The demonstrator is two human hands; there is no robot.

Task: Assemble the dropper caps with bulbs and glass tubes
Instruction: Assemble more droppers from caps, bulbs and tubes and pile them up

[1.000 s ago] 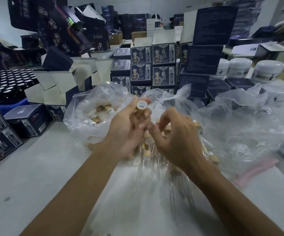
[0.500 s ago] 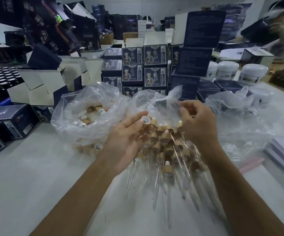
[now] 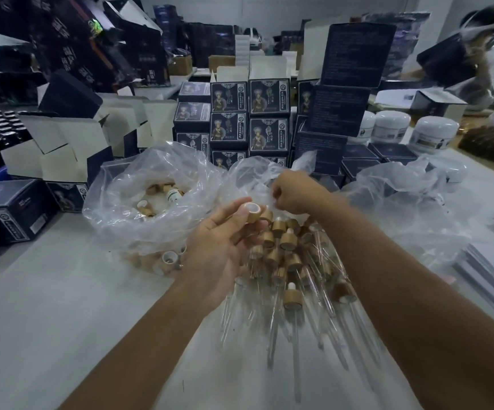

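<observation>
on grey table [image 3: 47, 321], plastic bags [image 3: 139, 208], stacked dark boxes [image 3: 229, 125]

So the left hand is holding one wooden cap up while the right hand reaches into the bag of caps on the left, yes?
Not quite. The left hand does hold a wooden cap, but the right hand is at the middle plastic bag, not the bag of caps on the left. The head view shows this.

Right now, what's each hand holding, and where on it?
Left hand pinches a cap by its sides, open end up. Right hand is curled at the plastic bag; contents unclear.
</observation>
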